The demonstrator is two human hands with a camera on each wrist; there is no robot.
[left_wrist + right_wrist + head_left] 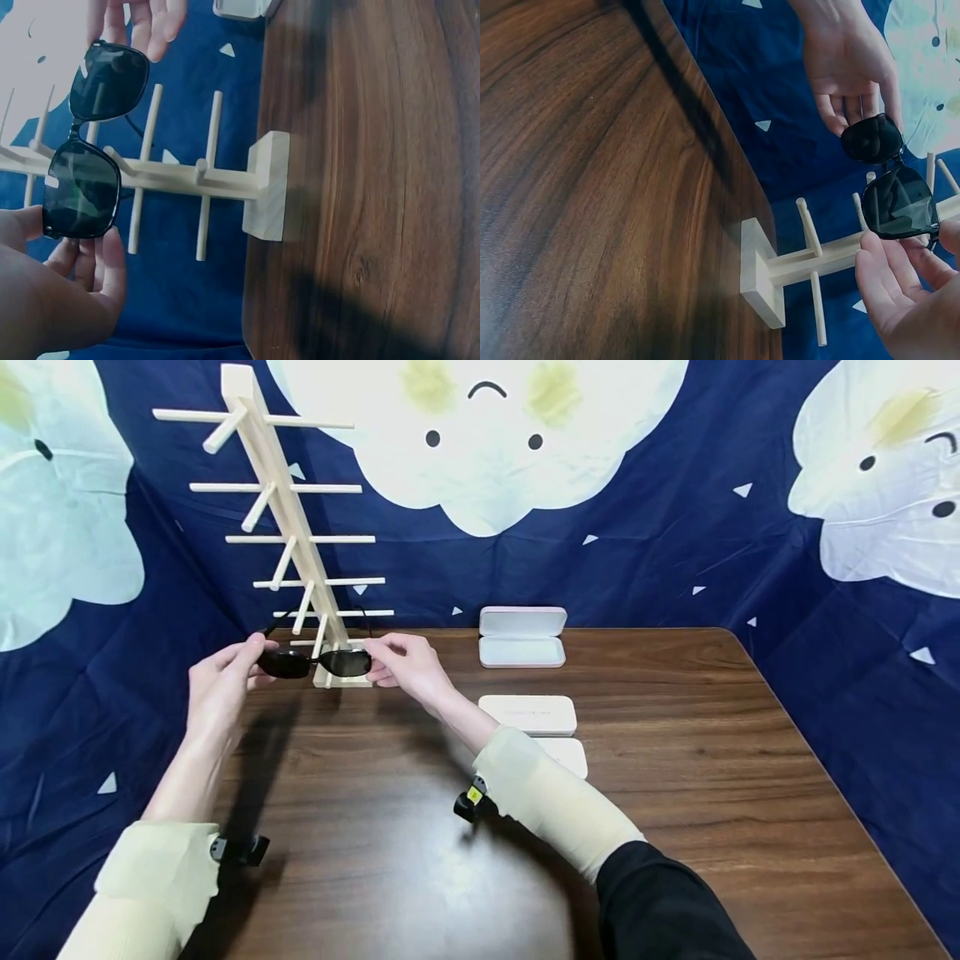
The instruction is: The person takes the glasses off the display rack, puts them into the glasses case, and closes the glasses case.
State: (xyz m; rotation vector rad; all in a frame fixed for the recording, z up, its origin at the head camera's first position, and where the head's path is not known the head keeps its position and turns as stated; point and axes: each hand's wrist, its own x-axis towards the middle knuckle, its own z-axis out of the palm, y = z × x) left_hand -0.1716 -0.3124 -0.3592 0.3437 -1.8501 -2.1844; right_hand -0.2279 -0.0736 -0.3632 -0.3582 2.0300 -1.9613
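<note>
A pair of black sunglasses (345,662) with dark lenses is held up between both hands in front of the wooden rack. My left hand (222,681) pinches the left end of the frame between thumb and fingers. At the other end, my right hand (411,668) pinches the frame near its hinge. The temples point away toward the rack. In the left wrist view the sunglasses (82,191) hang in front of the pegs. The right wrist view shows both lenses of the sunglasses (901,202), with fingers at each outer edge.
The pale wooden rack (288,510) with several pegs stands at the table's back left. An open glasses case (522,652) lies at the back, with a closed white case (527,715) and another white case (566,755) nearer. Blue cloth (637,560) hangs behind the wooden table (712,760).
</note>
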